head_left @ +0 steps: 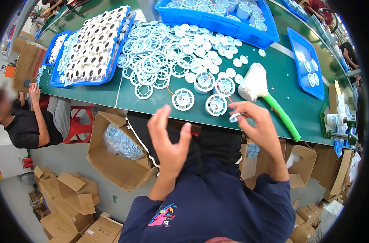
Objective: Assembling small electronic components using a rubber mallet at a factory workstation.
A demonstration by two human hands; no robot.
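My left hand [167, 139] is raised in front of the table edge, its fingers apart and nothing in it. Between the thumb and fingers of my right hand [258, 124] is a small white round cap [234, 118], seen nearly edge-on. Just beyond my hands stand several round white housings with spoked tops, among them a left one [183, 99] with an orange wire and a front one [216, 105] closest to my right hand. A mallet [254, 81] with a white-wrapped head and a green handle [282, 118] lies to their right.
Loose white rings [150, 60] and small discs [200, 40] are heaped on the green table [99, 95]. Blue trays hold white parts at left [111, 75], back [217, 26] and right [304, 52]. A cardboard box [111, 170] stands below; another person [30, 121] sits at left.
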